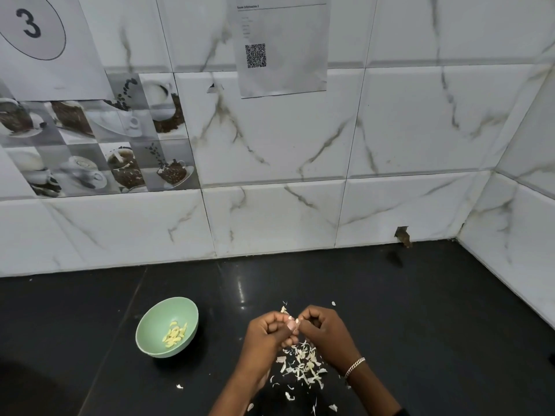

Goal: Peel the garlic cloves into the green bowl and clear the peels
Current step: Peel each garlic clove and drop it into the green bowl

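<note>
- Black counter (420,325) carries everything; on it the green bowl (160,313) sits at about 9 o'clock from our hands, well apart from them, with a small heap of peeled cloves (175,334) in its bottom.
- We have both hands drawn together above the counter. Our left hand (267,328) and right hand (322,325) each have the fingers curled, and their tips meet to pinch one garlic clove (292,324) between them.
- That clove is mostly hidden by our fingertips, so we cannot tell which way its long axis runs or how much skin it wears.
- Our left hand is the nearer one to the bowl. We judge that, once the clove is bare, this hand has the shorter sideways reach toward 9 o'clock to drop it in.
- Loose peels (303,361) lie in a pile at 6 o'clock from the fingertips, between our wrists, with a few strays at 12 o'clock and out toward 7 o'clock.
- Clearing them looks not yet begun.
</note>
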`<state>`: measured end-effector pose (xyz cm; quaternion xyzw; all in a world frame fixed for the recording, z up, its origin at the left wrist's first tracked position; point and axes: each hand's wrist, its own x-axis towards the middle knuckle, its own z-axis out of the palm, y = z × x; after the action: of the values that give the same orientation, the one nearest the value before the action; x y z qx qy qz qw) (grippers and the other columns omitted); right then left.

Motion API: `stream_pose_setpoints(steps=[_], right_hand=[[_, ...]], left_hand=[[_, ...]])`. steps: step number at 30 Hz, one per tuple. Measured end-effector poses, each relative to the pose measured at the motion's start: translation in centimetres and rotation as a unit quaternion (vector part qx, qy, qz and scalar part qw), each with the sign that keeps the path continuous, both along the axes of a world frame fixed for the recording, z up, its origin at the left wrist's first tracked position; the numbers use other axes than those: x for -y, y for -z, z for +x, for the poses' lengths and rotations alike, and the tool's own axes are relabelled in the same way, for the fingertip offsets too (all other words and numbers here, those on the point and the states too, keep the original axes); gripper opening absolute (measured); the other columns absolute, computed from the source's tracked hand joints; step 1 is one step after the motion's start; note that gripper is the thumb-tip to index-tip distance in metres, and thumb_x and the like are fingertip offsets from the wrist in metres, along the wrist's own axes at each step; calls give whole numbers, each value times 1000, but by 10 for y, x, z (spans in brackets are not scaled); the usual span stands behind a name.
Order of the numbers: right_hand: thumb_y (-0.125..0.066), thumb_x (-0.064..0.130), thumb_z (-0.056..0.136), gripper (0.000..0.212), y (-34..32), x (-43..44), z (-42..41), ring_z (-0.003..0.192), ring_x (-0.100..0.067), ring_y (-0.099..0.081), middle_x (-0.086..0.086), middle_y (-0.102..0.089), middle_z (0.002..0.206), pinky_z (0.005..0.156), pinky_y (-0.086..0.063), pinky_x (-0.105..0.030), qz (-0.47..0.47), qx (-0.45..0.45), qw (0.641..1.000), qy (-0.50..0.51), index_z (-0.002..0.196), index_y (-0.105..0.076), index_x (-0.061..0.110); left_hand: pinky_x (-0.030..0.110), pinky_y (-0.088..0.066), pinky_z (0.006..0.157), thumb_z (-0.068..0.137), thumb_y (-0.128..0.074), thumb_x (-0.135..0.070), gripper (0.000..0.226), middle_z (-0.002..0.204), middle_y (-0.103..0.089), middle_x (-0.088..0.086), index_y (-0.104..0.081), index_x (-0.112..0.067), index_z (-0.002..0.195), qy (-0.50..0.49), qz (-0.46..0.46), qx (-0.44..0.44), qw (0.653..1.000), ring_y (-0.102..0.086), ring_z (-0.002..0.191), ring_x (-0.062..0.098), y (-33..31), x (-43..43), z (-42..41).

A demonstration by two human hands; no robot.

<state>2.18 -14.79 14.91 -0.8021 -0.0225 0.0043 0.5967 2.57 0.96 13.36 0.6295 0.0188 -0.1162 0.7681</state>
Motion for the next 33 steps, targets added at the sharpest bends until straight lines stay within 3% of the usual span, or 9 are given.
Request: stream_pose_setpoints(steps=[8, 11, 14, 17, 22, 26, 28, 30, 33], right_hand=[[-54, 7, 92, 25, 12, 11, 5, 50, -14, -51, 1, -57, 53, 52, -42, -27, 2, -36, 998, 42, 69, -62, 7], [-49, 9, 98, 35, 19, 10, 7, 49, -16, -50, -3, -56, 52, 50, -40, -29, -13, -61, 996, 61, 65, -61, 7], [-69, 23, 87, 29, 36, 13, 11, 49, -12, -56, -7, -64, 56, 53, -45, -27, -95, -54, 991, 76, 63, -60, 10], [-77, 11, 74, 15, 44, 15, 16, 52, -10, -62, -1, -66, 60, 56, -55, -31, -126, -61, 986, 89, 68, -64, 17], [-56, -6, 89, 28, 52, 12, 26, 55, -11, -69, -10, -73, 78, 56, -60, -29, -96, -116, 984, 99, 81, -73, 15], [-77, 22, 79, 16, 54, 11, 28, 49, -8, -60, 0, -68, 62, 48, -48, -24, -195, -117, 971, 70, 69, -65, 18], [-83, 32, 72, 26, 56, 12, 30, 62, -2, -58, 7, -66, 70, 54, -39, -19, -258, -110, 958, 61, 66, -59, 23], [-80, 19, 74, 22, 59, 10, 34, 75, -3, -57, 9, -64, 84, 66, -44, -18, -289, -111, 951, 13, 74, -61, 29], [-58, -2, 83, 42, 67, 9, 40, 96, -12, -61, 5, -61, 101, 93, -47, -19, -340, -95, 934, -54, 114, -70, 23]], left_hand=[[35, -57, 83, 87, -68, 6, 19, 96, -74, 27, -67, 6, 106, -44, -60, -29, 997, -73, 85, 31, 8, -7, 1], [30, -61, 76, 89, -65, 7, 14, 97, -74, 28, -67, 8, 103, -62, -81, -34, 994, -74, 85, 31, 7, -7, 1], [24, -61, 67, 90, -63, 8, 12, 96, -72, 31, -67, 11, 101, -81, -107, -45, 990, -75, 79, 28, 6, -5, 3], [22, -60, 64, 91, -62, 9, 13, 95, -73, 30, -69, 11, 102, -98, -124, -54, 986, -75, 78, 28, 6, -2, 4], [21, -60, 66, 93, -59, 9, 16, 96, -74, 27, -70, 8, 104, -105, -121, -56, 985, -76, 86, 30, 5, 0, 4], [22, -60, 68, 90, -63, 10, 15, 97, -74, 27, -69, 8, 104, -110, -122, -56, 985, -75, 90, 34, 3, 0, 3], [23, -60, 67, 88, -64, 10, 15, 96, -74, 28, -67, 9, 103, -117, -126, -53, 984, -75, 88, 34, 1, -1, 2], [24, -61, 67, 88, -65, 10, 15, 96, -74, 28, -66, 9, 103, -123, -122, -46, 984, -75, 87, 34, 1, -2, 3], [26, -62, 72, 87, -67, 9, 16, 94, -74, 27, -67, 9, 103, -132, -117, -43, 983, -75, 87, 34, 2, -2, 3]])
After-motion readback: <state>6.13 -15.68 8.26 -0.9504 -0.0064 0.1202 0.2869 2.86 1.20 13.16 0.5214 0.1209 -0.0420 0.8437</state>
